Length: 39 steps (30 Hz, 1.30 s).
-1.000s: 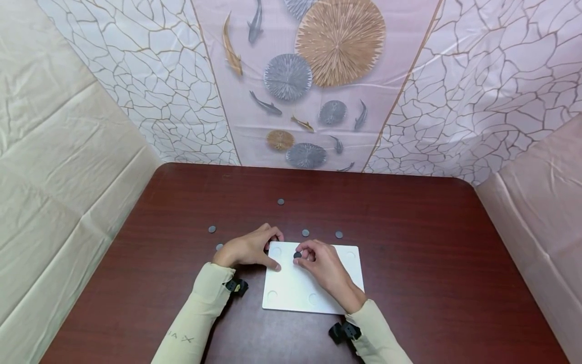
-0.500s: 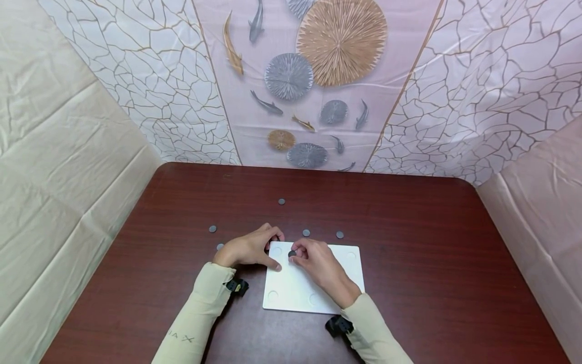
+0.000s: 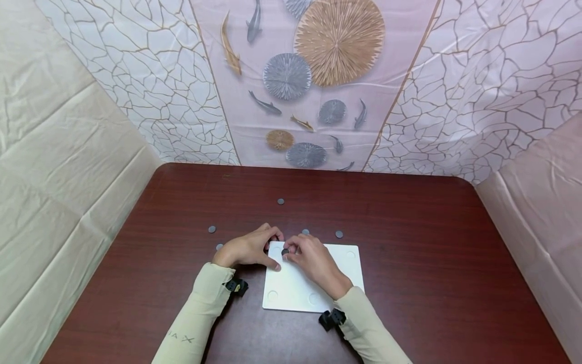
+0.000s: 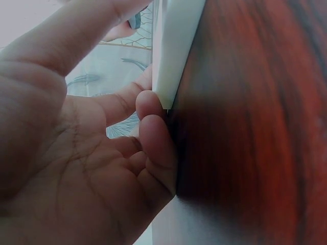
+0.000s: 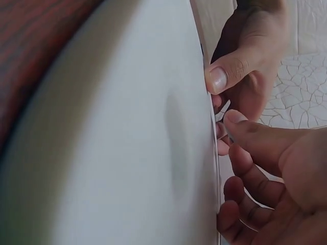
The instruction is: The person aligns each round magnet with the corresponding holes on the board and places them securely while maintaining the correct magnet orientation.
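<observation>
Beige cloth (image 3: pixel 68 212) hangs on the far left, beside the dark red-brown tabletop (image 3: pixel 409 242). Then the left sleeve (image 3: pixel 193 313), pale, some lettering on it. Two loose discs come next, lying flat: the leftmost disc (image 3: pixel 211 229), then the second disc (image 3: pixel 220 246), which sits just beside the left hand (image 3: pixel 249 246) and is partly hidden by it. Left hand grips the far left corner of the white board (image 3: pixel 291 288): thumb on top, fingers bent against the edge; left wrist view shows fingertips touching the rim. Black wrist camera (image 3: pixel 237 286) under that cuff.

White board lies flat, shallow round recesses in it; near left recess (image 3: pixel 272 296) and near middle recess (image 3: pixel 313 299) show, plus the far right recess (image 3: pixel 350 255). Third disc (image 3: pixel 280 201) lies well beyond the board, farthest back. Dark disc (image 3: pixel 285 252) is pinched between thumb and index finger of the right hand (image 3: pixel 313 258), over the board by its far left corner; can't tell if it touches. Other right fingers curl inward. Fourth disc (image 3: pixel 305 232) just behind the right hand, partly covered; fifth disc (image 3: pixel 338 234) near the board's far edge. Right sleeve (image 3: pixel 373 328), pale, also has a black camera (image 3: pixel 332 319). Pinkish cloth (image 3: pixel 536 232) on the far right.
</observation>
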Each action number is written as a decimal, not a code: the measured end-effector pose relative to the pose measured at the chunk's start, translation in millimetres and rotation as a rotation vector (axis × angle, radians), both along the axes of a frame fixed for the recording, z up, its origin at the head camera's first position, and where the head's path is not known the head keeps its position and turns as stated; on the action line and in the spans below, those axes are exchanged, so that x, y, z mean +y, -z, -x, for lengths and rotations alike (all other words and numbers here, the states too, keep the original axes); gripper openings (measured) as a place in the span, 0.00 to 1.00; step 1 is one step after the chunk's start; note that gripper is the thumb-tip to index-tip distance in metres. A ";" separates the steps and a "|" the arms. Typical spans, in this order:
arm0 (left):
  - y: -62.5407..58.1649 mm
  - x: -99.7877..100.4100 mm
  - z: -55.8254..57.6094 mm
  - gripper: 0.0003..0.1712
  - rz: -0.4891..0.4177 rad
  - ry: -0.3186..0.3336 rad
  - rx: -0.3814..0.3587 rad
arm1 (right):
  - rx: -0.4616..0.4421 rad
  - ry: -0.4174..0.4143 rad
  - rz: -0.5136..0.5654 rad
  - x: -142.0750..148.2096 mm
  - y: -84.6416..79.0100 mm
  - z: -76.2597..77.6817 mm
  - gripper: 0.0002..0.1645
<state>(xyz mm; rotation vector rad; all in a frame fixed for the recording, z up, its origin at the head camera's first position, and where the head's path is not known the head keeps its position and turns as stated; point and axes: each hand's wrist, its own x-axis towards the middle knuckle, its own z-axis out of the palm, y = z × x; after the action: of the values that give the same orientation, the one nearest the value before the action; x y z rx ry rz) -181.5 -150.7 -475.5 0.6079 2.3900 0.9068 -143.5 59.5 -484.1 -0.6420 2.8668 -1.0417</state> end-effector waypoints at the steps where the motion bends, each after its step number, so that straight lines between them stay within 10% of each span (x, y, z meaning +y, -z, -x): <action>1: 0.2 -0.3 0.0 0.33 0.002 0.000 0.001 | -0.001 -0.003 0.001 -0.6 0.2 0.5 0.07; 39: 0.1 0.6 1.3 0.34 0.006 0.025 0.013 | 0.059 0.004 -0.049 -21.1 9.5 4.7 0.08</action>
<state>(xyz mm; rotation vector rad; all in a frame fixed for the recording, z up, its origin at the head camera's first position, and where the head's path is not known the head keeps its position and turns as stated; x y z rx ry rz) -182.8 -150.1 -475.6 0.6415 2.3908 0.8871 -148.2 38.4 -493.6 -0.6749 2.9350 -0.9659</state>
